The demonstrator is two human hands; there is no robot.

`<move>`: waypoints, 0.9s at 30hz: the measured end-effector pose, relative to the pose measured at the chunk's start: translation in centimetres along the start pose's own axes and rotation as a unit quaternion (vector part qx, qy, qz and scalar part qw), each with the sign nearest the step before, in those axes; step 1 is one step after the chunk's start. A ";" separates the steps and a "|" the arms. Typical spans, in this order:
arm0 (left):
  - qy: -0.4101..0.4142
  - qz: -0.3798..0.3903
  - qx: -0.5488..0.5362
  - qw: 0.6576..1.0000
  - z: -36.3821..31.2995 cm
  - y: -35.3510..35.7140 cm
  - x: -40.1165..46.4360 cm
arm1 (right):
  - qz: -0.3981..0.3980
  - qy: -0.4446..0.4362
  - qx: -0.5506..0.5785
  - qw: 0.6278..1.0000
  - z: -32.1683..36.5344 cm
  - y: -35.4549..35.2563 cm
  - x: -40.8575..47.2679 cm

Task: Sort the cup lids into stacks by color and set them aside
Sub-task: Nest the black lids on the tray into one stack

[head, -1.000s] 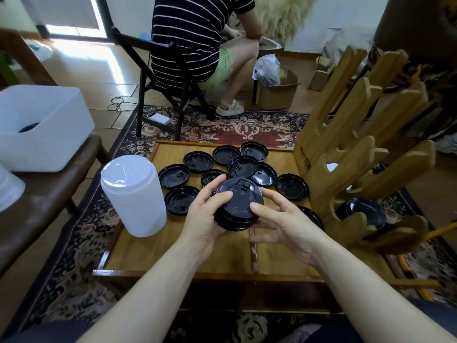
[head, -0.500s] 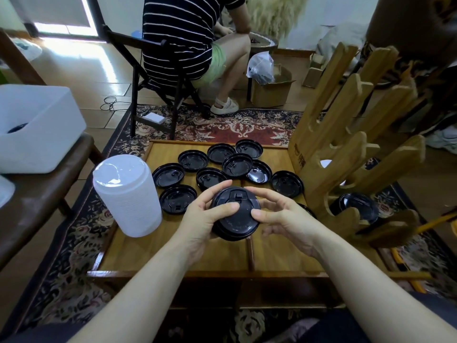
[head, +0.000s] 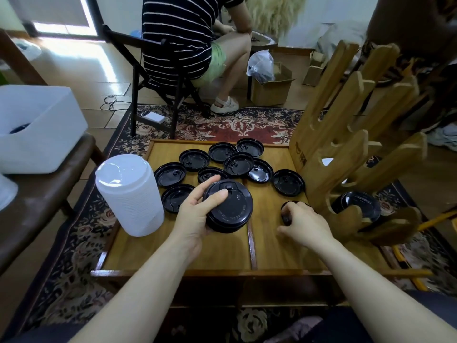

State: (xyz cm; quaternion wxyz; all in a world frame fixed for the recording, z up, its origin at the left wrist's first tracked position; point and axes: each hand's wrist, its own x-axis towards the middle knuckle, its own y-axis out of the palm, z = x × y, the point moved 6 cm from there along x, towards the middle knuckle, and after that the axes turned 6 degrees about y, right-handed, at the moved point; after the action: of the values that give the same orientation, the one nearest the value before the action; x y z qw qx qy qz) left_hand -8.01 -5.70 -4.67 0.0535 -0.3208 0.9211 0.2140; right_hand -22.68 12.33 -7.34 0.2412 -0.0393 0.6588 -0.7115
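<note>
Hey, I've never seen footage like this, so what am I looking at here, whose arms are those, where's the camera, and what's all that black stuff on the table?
There is no machine here. The camera sits on a person's head and looks forward and down, so the two bare arms are that person's own. The left hand holds a short stack of black lids, thumb on top. The right hand rests on another black lid lying near the wooden rack; its fingers curl over it. More loose black lids lie spread over the wooden table. A tall stack of white lids stands at the table's left. Another person sits on a chair behind.
</note>
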 end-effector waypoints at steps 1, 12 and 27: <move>-0.001 0.000 -0.003 1.000 -0.1 0.0 -0.1 | -0.001 -0.003 -0.014 1.000 0.0 0.2 0.0; -0.014 -0.023 -0.012 1.000 0.2 -0.2 0.1 | -0.097 -0.054 0.129 0.986 2.2 -3.5 -1.6; -0.027 -0.054 -0.042 0.997 0.9 0.1 0.3 | 0.016 0.024 0.701 0.712 1.5 -6.7 -1.5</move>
State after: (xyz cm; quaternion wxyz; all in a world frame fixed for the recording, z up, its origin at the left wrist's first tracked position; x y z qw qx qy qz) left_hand -8.32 -5.40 -5.48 0.0758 -0.3660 0.8910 0.2578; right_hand -22.74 11.68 -0.36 0.1956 0.1687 -0.0234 -0.9658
